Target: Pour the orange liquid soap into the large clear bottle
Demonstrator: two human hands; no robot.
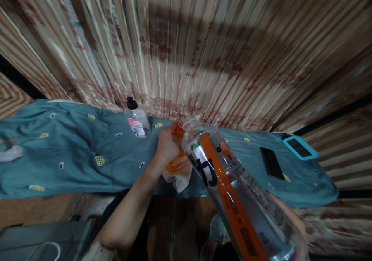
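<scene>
Clear plastic bottle (232, 183) with an orange label stripe lies tilted across the lower right, its neck pointing up and away. The right hand (290, 214) wraps around its lower body from behind, mostly hidden, fingers closed on it. At the neck, the left hand (168, 142) is curled tight around the orange cap (179, 130), with a crumpled white-and-orange wrapper (178, 170) hanging just below its palm. Beyond the left hand stands a small pink-labelled bottle (137, 121) on the teal cloth (72, 148). Beyond the right hand lie a black phone (271, 163) and a teal-cased device (300, 147).
</scene>
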